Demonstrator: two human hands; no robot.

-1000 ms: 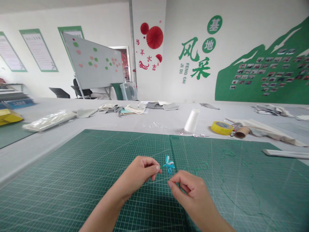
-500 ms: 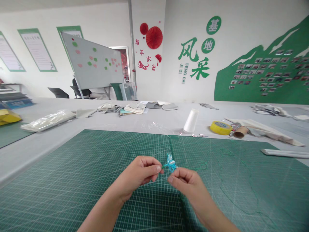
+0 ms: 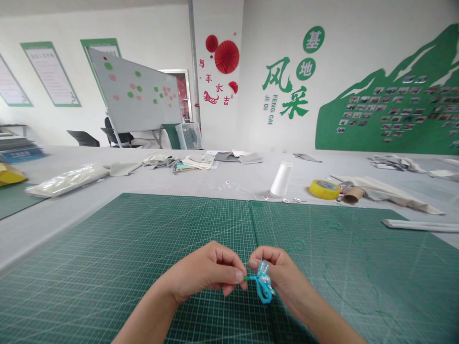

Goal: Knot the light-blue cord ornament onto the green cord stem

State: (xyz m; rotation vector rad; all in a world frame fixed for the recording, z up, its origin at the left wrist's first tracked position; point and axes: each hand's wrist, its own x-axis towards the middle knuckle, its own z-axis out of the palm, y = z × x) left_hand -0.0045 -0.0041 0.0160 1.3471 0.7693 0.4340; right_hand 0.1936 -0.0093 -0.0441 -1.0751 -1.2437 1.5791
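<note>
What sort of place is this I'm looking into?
Probably a handicraft or sewing workroom: green gridded cutting mats lie on a long grey table, cream and grey fabric pieces lie beyond them, and the left hand holds a small blue looped ornament with white beads.

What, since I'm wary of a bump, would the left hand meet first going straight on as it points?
Probably the right hand, just past the held blue beaded ornament; the depth between them is unclear.

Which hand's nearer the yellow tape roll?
Right. The right hand is on the near side of the yellow tape roll, somewhat left of it; the left hand, pinching the blue beaded piece by its stem, is farther left.
</note>
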